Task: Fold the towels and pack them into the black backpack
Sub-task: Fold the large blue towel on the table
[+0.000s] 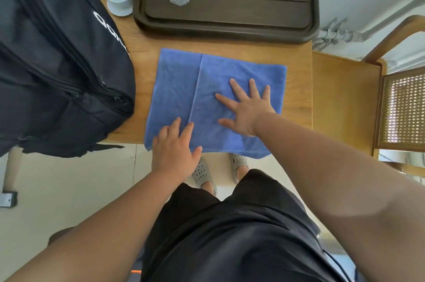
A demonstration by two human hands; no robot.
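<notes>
The blue towel lies in the middle of the frame on the wooden table, with 1 flap folded over. The right hand presses flat on it with fingers spread. The left hand rests on its near edge, fingers relaxed and grasping nothing. The black backpack sits at upper left

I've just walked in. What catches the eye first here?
A bright blue towel lies partly folded on the wooden table, the left hand at its near edge, the right hand spread flat on the folded flap. A black backpack fills the left side; a dark brown tray sits behind the towel.
</notes>
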